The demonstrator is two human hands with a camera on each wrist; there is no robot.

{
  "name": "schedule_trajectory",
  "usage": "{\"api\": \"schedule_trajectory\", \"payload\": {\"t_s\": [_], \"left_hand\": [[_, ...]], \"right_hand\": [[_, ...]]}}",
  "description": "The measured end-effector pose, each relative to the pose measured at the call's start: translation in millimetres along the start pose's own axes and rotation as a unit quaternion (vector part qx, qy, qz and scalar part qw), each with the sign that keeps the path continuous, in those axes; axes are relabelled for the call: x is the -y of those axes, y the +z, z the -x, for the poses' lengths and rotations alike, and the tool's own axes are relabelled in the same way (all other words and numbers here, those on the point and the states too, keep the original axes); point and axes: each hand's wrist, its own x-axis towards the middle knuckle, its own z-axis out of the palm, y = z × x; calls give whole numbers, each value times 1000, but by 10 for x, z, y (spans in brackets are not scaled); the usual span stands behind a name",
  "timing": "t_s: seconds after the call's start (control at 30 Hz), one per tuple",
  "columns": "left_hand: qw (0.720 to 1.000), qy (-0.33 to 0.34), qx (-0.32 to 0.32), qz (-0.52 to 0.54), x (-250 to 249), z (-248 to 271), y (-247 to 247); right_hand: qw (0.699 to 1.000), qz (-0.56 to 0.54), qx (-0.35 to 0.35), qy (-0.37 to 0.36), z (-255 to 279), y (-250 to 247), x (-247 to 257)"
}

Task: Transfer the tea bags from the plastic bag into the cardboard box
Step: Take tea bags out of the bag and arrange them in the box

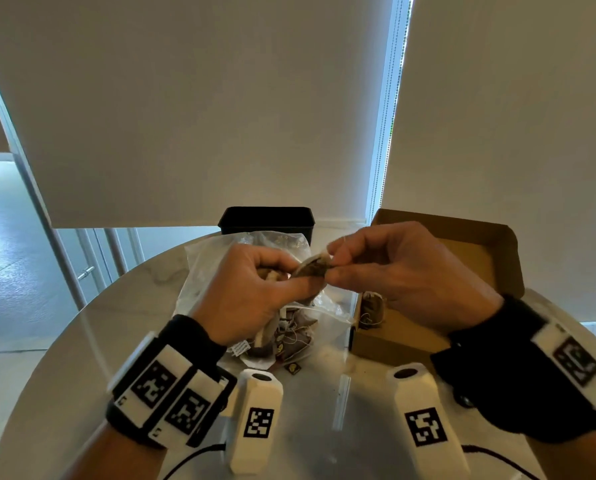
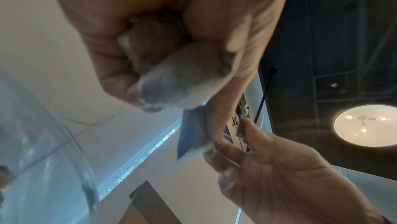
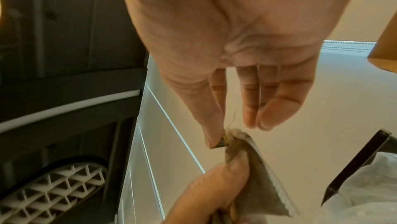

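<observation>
Plastic bag (image 1: 220, 265) left of cardboard box (image 1: 462, 258)

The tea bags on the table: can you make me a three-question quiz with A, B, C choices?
1. Where does the cardboard box sit from the plastic bag?
A. to its right B. to its left C. on top

2. What colour is the bin behind the bag?
A. white B. black C. red

3. The box lid is:
A. shut B. missing C. open

Answers: 1 A, the head view shows it right of the bag. 2 B, it is black. 3 C, the flap stands up and a tea bag already shows inside.
</observation>
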Motion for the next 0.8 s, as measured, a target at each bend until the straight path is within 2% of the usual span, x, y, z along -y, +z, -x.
{"api": "schedule_trajectory", "payload": {"t_s": [0.23,0.37,0.47,0.57,0.73,0.8], "left_hand": [[1000,-7,23,-9,8,9,24],[998,-15,45,-43,65,14,49],[998,-14,7,-65,98,5,21],[999,-25,-21,-39,73,-1,-26],[998,-31,-17,-42,84,-4,-29],[998,-32,-14,-49,98,-5,-21]], "right_hand": [[998,49,11,28,-196,6,-6],[991,114,58,44,-239,-106,-35],[984,154,34,78,-290,-349,-141],[966,220,41,129,-328,-523,-294],[920,337,86,183,-375,-471,-516],[912,347,91,200,-402,-414,-576]]}}
